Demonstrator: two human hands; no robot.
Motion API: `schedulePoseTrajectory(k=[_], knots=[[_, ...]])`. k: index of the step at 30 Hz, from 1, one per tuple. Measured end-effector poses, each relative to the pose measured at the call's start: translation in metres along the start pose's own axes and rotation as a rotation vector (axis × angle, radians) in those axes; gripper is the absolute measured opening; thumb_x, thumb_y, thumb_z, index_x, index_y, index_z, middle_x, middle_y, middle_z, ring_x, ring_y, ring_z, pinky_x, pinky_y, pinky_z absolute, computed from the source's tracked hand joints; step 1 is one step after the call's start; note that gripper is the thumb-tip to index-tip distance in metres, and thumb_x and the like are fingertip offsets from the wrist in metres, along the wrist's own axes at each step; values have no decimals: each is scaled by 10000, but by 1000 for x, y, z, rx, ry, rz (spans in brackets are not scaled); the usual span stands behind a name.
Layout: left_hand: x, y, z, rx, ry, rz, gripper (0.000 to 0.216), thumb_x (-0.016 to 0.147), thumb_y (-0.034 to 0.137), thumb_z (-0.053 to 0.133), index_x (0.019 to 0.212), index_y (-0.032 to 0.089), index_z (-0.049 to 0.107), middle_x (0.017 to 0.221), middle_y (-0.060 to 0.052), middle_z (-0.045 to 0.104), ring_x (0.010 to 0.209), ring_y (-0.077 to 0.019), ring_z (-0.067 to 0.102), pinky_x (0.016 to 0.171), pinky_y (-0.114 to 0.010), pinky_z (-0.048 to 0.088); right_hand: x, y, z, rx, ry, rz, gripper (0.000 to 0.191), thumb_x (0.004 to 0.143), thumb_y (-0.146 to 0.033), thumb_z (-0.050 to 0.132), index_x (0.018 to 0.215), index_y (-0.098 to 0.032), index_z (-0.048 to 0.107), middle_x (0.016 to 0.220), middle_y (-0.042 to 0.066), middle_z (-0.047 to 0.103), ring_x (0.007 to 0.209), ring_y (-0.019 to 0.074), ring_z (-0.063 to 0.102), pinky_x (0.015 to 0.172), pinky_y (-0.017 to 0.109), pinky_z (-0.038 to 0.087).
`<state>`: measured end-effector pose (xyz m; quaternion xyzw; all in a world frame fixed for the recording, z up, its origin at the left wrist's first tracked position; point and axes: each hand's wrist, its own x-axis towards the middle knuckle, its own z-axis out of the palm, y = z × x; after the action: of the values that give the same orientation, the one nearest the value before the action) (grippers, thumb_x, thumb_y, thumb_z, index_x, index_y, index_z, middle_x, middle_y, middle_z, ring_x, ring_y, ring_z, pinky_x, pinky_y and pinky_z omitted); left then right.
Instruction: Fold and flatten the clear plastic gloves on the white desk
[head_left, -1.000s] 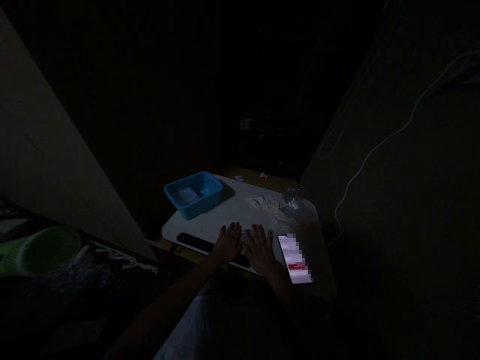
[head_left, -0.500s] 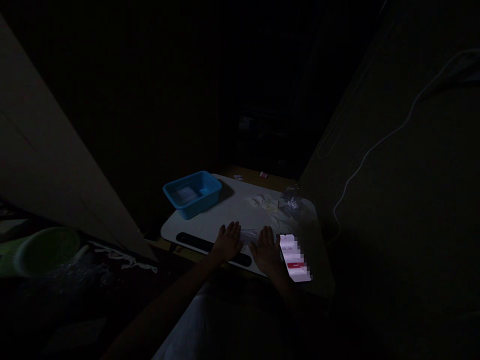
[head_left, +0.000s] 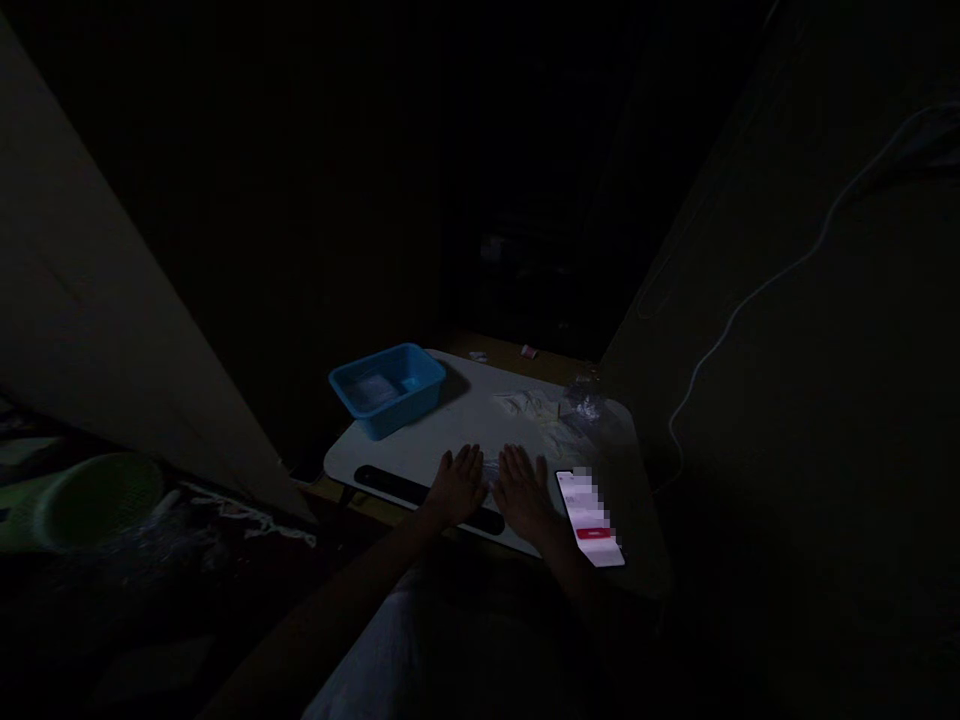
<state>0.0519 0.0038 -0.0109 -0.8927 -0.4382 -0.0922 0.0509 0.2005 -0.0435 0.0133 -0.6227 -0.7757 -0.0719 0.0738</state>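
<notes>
Both hands lie flat near the front edge of a small white table (head_left: 480, 385) in dim light. My left hand (head_left: 458, 488), fingers stretched out, rests at the left end of a clear plastic piece (head_left: 491, 470), perhaps a small bag. My right hand (head_left: 522, 490) is also flat, and it covers much of that plastic from the right. Only a narrow strip shows between the hands. Right of my right hand lies a phone (head_left: 591, 520) with a lit screen. Further back are pale crumpled plastic pieces (head_left: 529, 403).
A blue plastic basin (head_left: 388, 392) with a clear packet inside stands at the table's back left. Crumpled clear plastic (head_left: 586, 400) lies at the back right. A green basket (head_left: 101, 505) is at the lower left. A white cable (head_left: 720, 340) hangs along the right wall.
My right hand has slid left, closer to my left hand, covering more of the plastic. My left hand has stayed nearly in place.
</notes>
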Motion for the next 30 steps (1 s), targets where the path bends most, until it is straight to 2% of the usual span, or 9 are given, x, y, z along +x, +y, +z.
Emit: schedulePoseTrajectory(k=[5, 11, 16, 20, 24, 27, 30], knots=[[-1, -1, 4, 0, 13, 10, 546, 816, 375, 298, 1283, 91, 302, 1353, -136, 275, 1234, -270, 227, 954, -469, 195, 8, -7, 7, 51, -83, -52, 531, 870, -413, 109, 1317, -151, 226, 1379, 63, 213, 1282, 188, 85, 1000, 483, -61], [0, -1, 5, 0, 20, 2, 525, 826, 371, 286, 1280, 110, 315, 1347, -135, 288, 1228, -271, 243, 949, -466, 200, 4, 0, 13, 16, -60, 21, 561, 866, -434, 108, 1307, -121, 257, 1363, 98, 246, 1282, 211, 83, 989, 492, -90], [0, 0, 4, -10, 25, -5, 518, 843, 380, 250, 1274, 103, 324, 1348, -136, 286, 1228, -272, 243, 950, -476, 199, 2, 7, 15, -6, -33, 32, 571, 864, -438, 115, 1301, -105, 272, 1361, 119, 244, 1284, 230, 52, 984, 510, -63], [-1, 1, 1, -15, 24, -9, 518, 843, 378, 253, 1269, 94, 326, 1346, -140, 287, 1225, -272, 250, 950, -472, 200, 3, 9, 15, 0, -69, 43, 581, 856, -458, 152, 1303, -104, 264, 1366, 127, 233, 1281, 240, 63, 983, 517, -39], [-1, 0, 1, -24, 22, 3, 526, 842, 379, 252, 1273, 84, 319, 1346, -145, 285, 1225, -276, 247, 949, -476, 197, 15, 20, 8, 74, -160, 72, 544, 812, -480, 315, 1265, -181, 345, 1356, 92, 282, 1256, 252, 168, 978, 512, 83], [0, -1, 3, -24, 32, 5, 527, 839, 376, 259, 1275, 84, 316, 1345, -148, 286, 1223, -277, 248, 946, -482, 197, 32, 30, -2, 174, -219, 99, 418, 750, -345, 468, 1152, -232, 481, 1248, 43, 449, 1142, 200, 374, 948, 366, 253], [0, -1, 4, -30, 34, 5, 522, 837, 371, 262, 1272, 88, 322, 1346, -148, 283, 1221, -278, 250, 943, -484, 199, 49, 35, -9, 226, -233, 106, 459, 686, -227, 526, 1143, -234, 483, 1133, 20, 541, 1041, 162, 461, 890, 268, 316]])
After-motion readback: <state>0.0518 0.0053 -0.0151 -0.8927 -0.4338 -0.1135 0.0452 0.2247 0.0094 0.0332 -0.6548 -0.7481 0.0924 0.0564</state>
